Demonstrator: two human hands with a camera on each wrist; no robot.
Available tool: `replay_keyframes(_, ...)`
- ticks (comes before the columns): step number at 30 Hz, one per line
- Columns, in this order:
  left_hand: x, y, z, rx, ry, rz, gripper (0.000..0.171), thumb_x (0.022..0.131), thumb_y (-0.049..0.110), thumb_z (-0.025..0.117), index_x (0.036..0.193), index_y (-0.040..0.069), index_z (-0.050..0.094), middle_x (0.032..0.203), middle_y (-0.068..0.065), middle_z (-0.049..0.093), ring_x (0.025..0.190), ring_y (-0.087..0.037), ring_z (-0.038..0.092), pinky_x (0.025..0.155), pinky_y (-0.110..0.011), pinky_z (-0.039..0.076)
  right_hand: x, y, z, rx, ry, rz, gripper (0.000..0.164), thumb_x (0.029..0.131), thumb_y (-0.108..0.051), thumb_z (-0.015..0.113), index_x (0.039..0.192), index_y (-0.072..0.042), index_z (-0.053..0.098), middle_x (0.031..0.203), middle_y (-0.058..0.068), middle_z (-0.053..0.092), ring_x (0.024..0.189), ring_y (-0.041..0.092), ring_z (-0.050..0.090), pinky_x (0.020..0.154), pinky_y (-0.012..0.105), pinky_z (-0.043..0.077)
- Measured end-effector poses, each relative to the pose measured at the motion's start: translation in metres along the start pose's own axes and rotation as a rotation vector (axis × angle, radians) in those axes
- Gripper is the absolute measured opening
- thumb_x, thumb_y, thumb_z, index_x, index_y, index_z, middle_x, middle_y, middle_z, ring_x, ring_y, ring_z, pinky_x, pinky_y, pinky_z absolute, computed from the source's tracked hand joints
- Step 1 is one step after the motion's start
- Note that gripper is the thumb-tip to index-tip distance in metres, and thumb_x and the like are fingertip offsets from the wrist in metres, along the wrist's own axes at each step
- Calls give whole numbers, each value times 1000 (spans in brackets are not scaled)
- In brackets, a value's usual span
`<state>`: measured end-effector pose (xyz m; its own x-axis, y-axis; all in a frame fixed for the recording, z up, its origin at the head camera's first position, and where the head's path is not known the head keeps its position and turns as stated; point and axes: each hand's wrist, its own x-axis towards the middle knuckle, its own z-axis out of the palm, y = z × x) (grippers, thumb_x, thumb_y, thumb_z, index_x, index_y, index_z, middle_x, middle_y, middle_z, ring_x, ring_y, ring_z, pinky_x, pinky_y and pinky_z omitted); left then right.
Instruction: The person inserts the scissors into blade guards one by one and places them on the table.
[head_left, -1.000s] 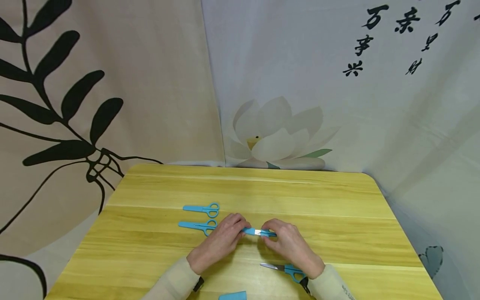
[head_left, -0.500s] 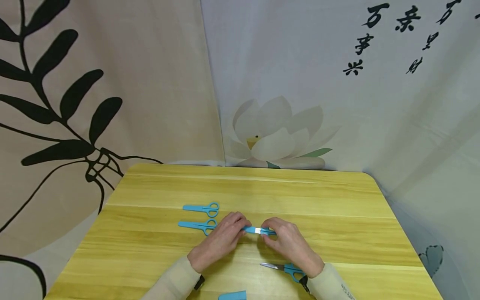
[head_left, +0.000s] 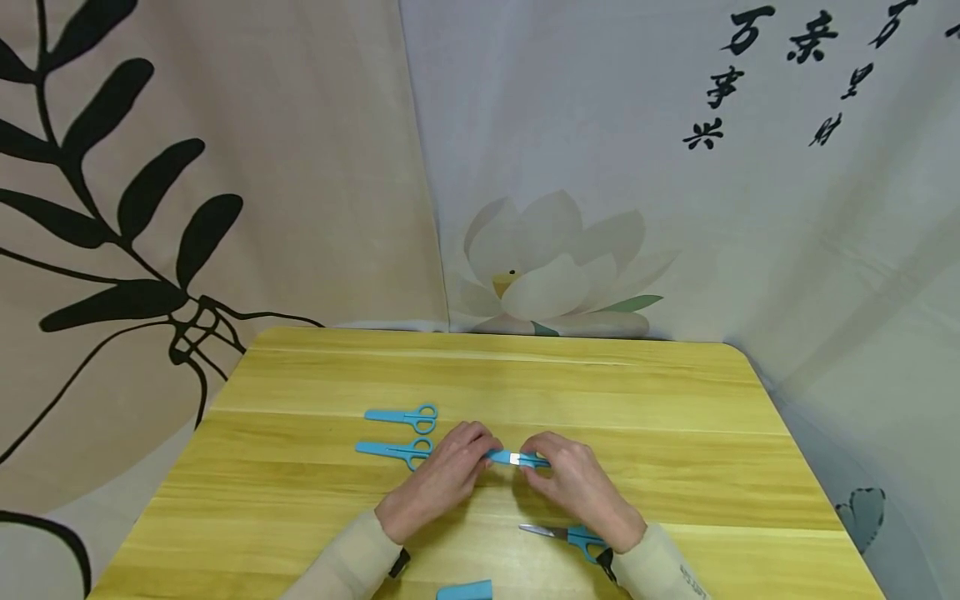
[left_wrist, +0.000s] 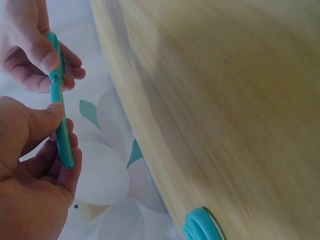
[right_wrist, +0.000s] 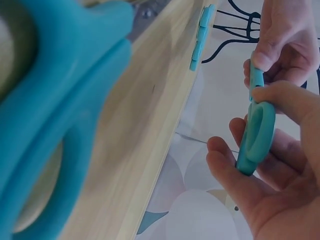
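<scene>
My left hand [head_left: 442,475] pinches a blue blade cover [left_wrist: 62,140] between thumb and fingers. Facing it, my right hand [head_left: 583,483] holds a pair of blue-handled scissors [right_wrist: 260,132] by the handles. The scissors point left into the cover, and a short strip of bare metal blade [head_left: 515,459] shows between the two hands. Most of the blade is hidden inside the cover. Both hands are over the middle of the table, with the scissors and cover in one line.
Left of my hands lie two covered blue scissors, an upper pair [head_left: 390,416] and a lower pair [head_left: 384,450]. Under my right wrist are uncovered scissors [head_left: 579,536], blades pointing left. Another blue cover [head_left: 465,592] lies at the bottom of the head view, on the wooden table [head_left: 637,400].
Both hands keep their grips and almost the same place. The strip of bare blade between them looks slightly shorter than a second ago.
</scene>
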<state>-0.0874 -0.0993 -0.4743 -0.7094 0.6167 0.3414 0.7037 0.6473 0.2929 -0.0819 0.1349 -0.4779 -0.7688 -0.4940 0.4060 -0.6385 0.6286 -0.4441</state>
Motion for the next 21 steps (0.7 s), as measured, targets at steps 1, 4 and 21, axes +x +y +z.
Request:
replay_keyframes(1,0,0,0,0,1,2,15,97,6,73,111,10,73,107,1,63,98,-15,57,86,-28,53,0,0,0,0,-2,1,21,82,-6,87,98,-9,73,105,5,74,88,17,73,70,29,60)
replay_keyframes(4,0,-1,0,2,3,9,15,97,5,73,111,10,72,107,1,62,97,-15,57,86,-28,53,1,-1,0,4,-5,3,21,82,-6,87,98,-8,73,105,5,74,88,18,73,70,29,60)
replay_keyframes(21,-1,-4,-4,-6,0,24,13,99,6,71,111,10,72,104,2,59,95,-14,55,84,-27,52,6,-5,1,-10,-16,-1,22,81,-7,88,98,-8,73,105,6,75,92,20,74,74,33,62)
